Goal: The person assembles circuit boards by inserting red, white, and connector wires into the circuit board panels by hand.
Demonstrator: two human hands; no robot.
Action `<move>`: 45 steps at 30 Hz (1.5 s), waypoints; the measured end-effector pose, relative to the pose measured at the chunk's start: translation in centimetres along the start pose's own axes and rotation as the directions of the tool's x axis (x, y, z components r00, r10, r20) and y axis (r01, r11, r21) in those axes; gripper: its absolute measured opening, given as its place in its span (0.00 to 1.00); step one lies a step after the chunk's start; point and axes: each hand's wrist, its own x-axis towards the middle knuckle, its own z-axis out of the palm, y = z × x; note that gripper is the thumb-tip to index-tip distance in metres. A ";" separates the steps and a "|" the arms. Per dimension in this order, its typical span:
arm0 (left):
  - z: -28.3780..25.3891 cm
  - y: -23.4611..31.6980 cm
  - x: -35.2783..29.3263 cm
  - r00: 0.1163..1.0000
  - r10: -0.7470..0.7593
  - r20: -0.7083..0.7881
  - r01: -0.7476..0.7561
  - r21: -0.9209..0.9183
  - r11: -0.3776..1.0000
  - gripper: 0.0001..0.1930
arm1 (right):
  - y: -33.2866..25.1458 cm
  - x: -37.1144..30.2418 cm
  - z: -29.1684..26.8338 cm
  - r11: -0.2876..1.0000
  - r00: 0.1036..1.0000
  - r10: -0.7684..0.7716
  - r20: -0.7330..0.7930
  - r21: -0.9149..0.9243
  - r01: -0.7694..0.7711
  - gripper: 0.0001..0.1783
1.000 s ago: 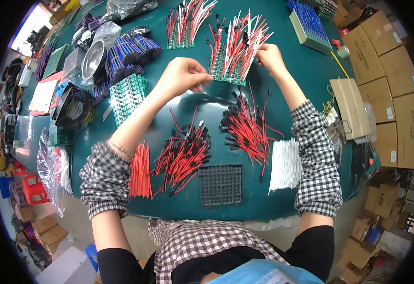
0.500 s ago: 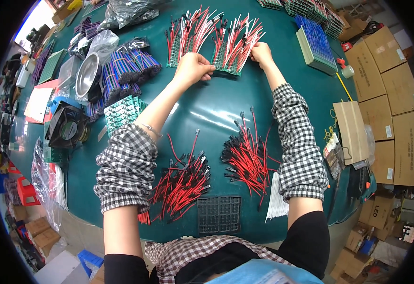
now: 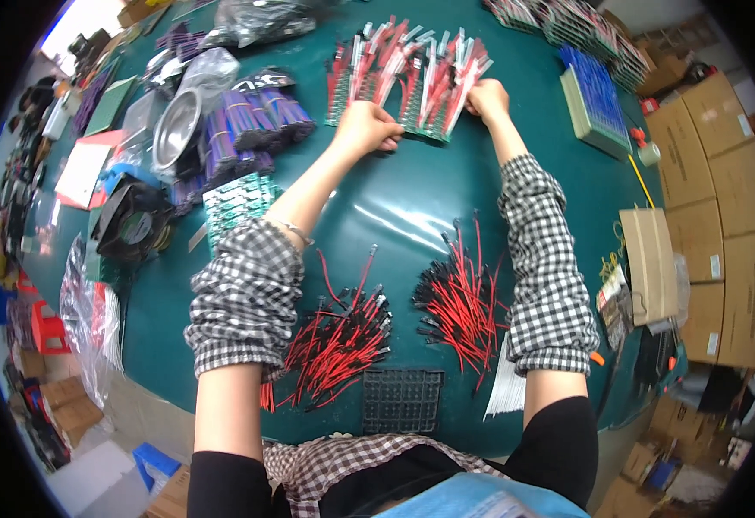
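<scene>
Board (image 3: 410, 116) lies between left hand (image 3: 367, 128) and right hand (image 3: 488, 99), toward the desk's (image 3: 533, 95) far side. The left grip looks narrow, pinching its near corner; the right (fingers hidden) I can't tell. Best move it level, wires (image 3: 434, 82) uncrushed.

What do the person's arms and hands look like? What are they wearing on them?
The left hand and right hand wear no gloves. Each forearm has a puffy black-and-white checked sleeve cover, gathered at both ends. Higher up, past a bare stretch, come plain black sleeves. A thin bracelet circles the left wrist.
</scene>
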 end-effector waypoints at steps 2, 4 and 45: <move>0.2 -0.3 -0.2 0.999 0.020 -0.029 -0.020 0.024 1.000 0.09 | 1.6 1.1 1.0 0.989 0.994 -0.046 -0.097 -0.144 0.032 0.26; 1.3 0.0 -0.3 0.996 0.085 -0.029 -0.080 0.139 0.987 0.07 | 4.2 1.2 0.8 0.994 0.995 -0.062 -0.084 0.079 0.069 0.34; 8.0 11.1 -47.3 0.340 0.857 -0.388 0.102 -0.890 -0.443 0.22 | 1.1 -50.2 -5.6 0.930 0.990 -0.085 -0.108 0.347 0.118 0.13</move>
